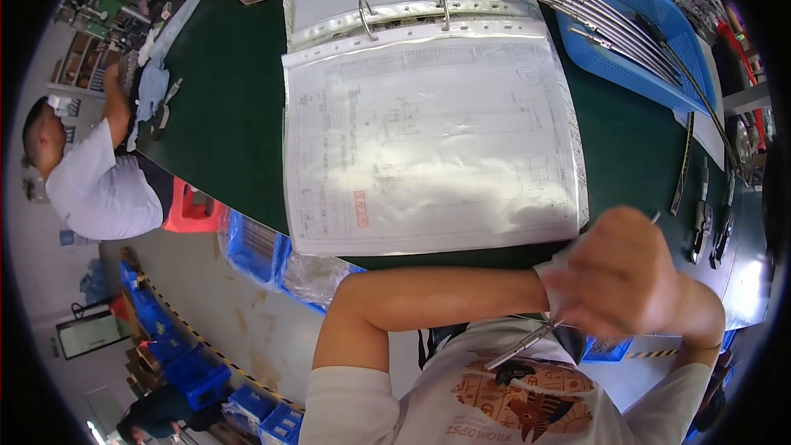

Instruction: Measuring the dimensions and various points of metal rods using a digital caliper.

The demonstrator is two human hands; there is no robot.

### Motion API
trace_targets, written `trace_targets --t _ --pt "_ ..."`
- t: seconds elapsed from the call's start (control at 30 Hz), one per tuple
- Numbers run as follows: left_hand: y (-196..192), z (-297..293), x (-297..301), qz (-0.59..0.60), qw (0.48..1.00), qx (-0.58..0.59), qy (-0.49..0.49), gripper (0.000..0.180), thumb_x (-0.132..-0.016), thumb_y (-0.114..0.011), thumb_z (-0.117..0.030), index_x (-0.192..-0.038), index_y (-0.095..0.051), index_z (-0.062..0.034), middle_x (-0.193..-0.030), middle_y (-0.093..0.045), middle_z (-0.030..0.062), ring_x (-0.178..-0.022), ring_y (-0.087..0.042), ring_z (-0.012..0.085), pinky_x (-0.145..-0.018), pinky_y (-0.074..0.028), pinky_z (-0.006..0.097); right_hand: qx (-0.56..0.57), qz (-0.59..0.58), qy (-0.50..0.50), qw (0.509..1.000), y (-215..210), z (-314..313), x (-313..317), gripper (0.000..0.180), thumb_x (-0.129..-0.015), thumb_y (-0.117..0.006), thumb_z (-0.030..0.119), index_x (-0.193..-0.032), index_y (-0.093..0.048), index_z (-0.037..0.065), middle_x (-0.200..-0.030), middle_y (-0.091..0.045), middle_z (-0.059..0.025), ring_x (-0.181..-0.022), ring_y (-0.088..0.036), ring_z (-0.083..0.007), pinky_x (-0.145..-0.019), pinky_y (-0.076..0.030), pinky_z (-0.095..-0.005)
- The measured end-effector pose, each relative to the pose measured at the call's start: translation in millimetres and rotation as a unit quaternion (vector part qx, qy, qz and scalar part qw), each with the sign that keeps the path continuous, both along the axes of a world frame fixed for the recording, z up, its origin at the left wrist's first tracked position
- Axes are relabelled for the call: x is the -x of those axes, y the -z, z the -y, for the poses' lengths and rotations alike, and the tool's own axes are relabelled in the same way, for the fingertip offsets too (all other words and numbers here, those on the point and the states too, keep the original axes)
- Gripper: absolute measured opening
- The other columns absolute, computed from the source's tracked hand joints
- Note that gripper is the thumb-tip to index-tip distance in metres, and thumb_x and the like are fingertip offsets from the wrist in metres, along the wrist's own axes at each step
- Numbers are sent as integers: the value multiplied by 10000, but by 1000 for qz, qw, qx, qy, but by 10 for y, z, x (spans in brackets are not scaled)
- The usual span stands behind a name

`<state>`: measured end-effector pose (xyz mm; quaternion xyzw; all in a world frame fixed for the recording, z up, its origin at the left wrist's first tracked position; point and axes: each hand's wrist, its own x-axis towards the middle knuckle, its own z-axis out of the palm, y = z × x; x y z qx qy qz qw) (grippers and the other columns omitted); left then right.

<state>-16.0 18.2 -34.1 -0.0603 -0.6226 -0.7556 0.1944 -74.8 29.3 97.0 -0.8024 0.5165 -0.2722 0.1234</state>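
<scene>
A slim metal rod (527,344) slants through my two hands in front of my chest, its thicker jointed end low on the left and a thin tip showing above. My right hand (634,259) is closed round the rod, blurred by motion. Against it, at the end of my left forearm, lies my left hand (563,290), its fingers overlapped and smeared. Something white like a cloth or tissue (554,270) is pressed between the hands. Just beyond them, an open ring binder (581,173) shows a drawing sheet (437,148) in a clear sleeve.
A blue plastic basket (700,91) at the far right holds several metal rods (626,33). Calipers (700,222) lie on the green table (222,107) to the right. Another person (107,173) works at the left, by a red stool (191,210). Blue bins (251,247) stand below the table edge.
</scene>
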Motion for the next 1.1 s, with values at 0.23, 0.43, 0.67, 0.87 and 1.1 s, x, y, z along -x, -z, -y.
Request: trace_targets --t 0.23,0.43,0.67,0.87,1.1 --pt "-226 58 -24 38 996 58 -55 102 -840 -483 -66 -938 -453 -66 -709 -470 38 -499 -427 54 -403 -361 215 107 -98 -97 985 67 -245 -373 189 -632 -595 227 -571 -479 91 -548 -362 31 -468 -376 -94 -430 -276 -211" --pt "-311 196 -57 45 990 -127 43 319 -805 -485 -78 -1110 -401 -31 -920 -483 75 -702 -485 115 -658 -429 231 227 -181 -45 956 47 -715 -263 151 -761 -534 194 -665 -454 108 -536 -352 35 -454 -363 -99 -445 -304 -223" --pt "-613 508 -135 102 922 -365 81 310 -811 -521 -215 -1052 -441 -36 -1098 -495 187 -739 -531 166 -681 -431 271 -6 -323 463 825 -69 -1812 -172 187 -841 -495 214 -860 -516 29 -671 -510 -62 -582 -466 -170 -539 -403 -260" --pt "-603 567 -136 -8 830 -521 197 442 -847 -451 -380 -519 -437 -84 -1012 -574 222 -690 -559 192 -706 -416 302 207 466 450 733 665 -2033 236 308 -918 -384 210 -1101 -447 -30 -709 -518 -82 -581 -437 -117 -570 -352 -229" --pt "-613 600 -195 174 976 -121 49 478 -921 -318 -392 -866 -577 5 -762 -559 81 -715 -526 128 -693 -421 265 185 651 444 587 774 -1954 439 262 -925 -378 209 -1011 -481 -16 -596 -415 -24 -520 -357 -73 -525 -300 -215"
